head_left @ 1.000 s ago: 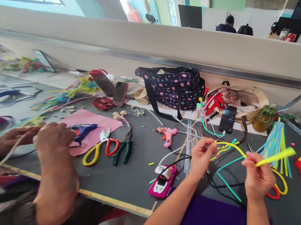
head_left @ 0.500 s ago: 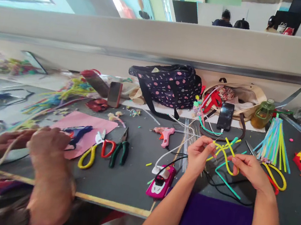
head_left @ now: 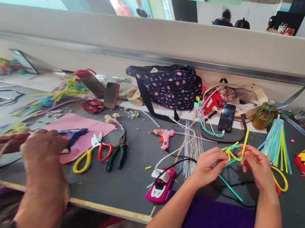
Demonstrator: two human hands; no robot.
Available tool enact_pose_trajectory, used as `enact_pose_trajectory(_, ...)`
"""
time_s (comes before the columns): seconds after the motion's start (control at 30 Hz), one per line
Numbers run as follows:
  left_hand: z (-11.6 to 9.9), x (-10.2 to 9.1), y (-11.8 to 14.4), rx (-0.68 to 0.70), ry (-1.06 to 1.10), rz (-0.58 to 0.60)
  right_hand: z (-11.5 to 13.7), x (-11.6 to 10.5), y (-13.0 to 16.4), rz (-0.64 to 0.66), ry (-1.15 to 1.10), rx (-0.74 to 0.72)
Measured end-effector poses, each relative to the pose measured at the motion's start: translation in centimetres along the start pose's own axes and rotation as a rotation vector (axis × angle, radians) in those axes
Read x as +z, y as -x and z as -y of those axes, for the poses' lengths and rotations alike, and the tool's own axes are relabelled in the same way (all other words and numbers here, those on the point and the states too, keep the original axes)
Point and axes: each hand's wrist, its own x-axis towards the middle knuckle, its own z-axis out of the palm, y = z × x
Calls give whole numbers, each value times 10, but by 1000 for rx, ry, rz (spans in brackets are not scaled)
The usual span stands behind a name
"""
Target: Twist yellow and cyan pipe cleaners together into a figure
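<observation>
My left hand pinches the crossed, bent part of a yellow pipe cleaner above the table. At the opposite side my right hand grips the same yellow pipe cleaner between thumb and forefinger, its other fingers loosely curled. One yellow end stands up past the right fingertips. A teal pipe cleaner lies slanting on the table below my hands, partly hidden by them. Scissors with a yellow and a red handle rest just beyond my right hand, their blades covered.
A co-worker's hands work at the left, near pliers and other scissors. A pink glue gun, a magenta car-shaped power socket with cables, thin wires, a pipe cleaner bundle and bags surround my hands.
My right hand has risen and turned, and the yellow pipe cleaner end now points upward. My left hand has shifted right and slightly down. The view has turned slightly right.
</observation>
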Motion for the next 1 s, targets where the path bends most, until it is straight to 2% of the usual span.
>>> enact_pose_trajectory(0.13,0,6,5,107,-63,109,-1,-4,1,-108,149,-47)
enact_pose_trajectory(0.27,1,11,8,159,-92,163,-5,-10,-2,-299,437,-278)
enact_pose_trajectory(0.33,1,14,9,206,-125,197,-5,-11,-2,-362,510,-355)
enact_pose_trajectory(0.53,-3,28,17,353,-323,323,5,1,5,-417,459,-497)
enact_pose_trajectory(0.67,-2,34,23,386,-418,398,16,9,11,-514,196,-656)
enact_pose_trajectory(0.77,0,34,22,380,-408,334,23,8,11,-693,-7,-771)
enact_pose_trajectory(0.87,2,31,19,344,-348,208,27,3,9,-825,-107,-792)
enact_pose_trajectory(1.0,2,29,17,291,-277,78,21,2,3,-815,-46,-687)
